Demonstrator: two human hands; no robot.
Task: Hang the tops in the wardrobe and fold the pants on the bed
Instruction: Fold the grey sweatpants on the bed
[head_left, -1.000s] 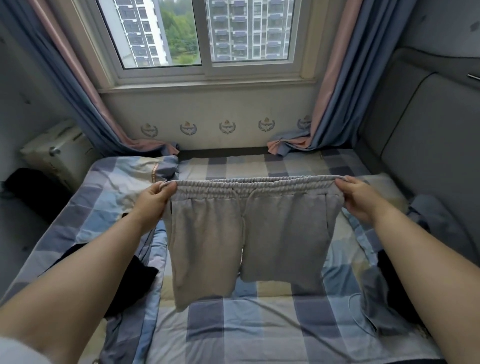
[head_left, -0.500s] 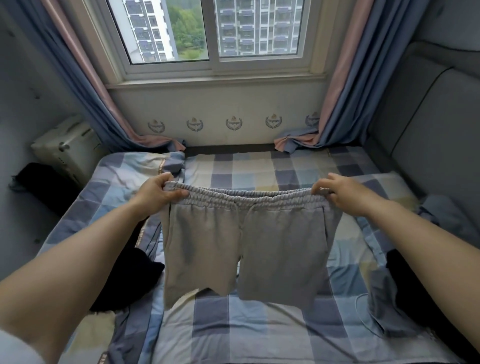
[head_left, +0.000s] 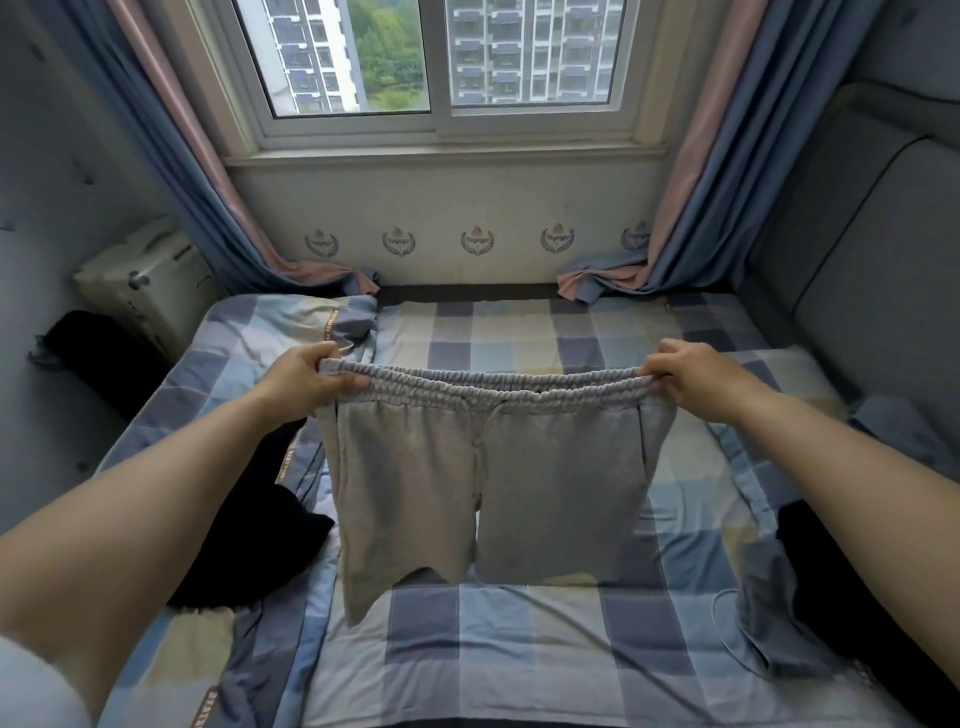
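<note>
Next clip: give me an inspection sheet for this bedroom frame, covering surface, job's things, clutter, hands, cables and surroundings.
Surface: bed with blue, grey and cream checked sheet, rumpled along its left side.
Job's things: grey drawstring sweat shorts held up by the elastic waistband, legs hanging above the sheet.
Clutter: black garment on the bed's left; dark garment at the right edge.
Hands: left hand and right hand each grip one waistband end.
Cables: thin pale cord lying on the sheet at right.
Surroundings: window, blue-and-pink curtains, grey padded headboard, cream suitcase.
</note>
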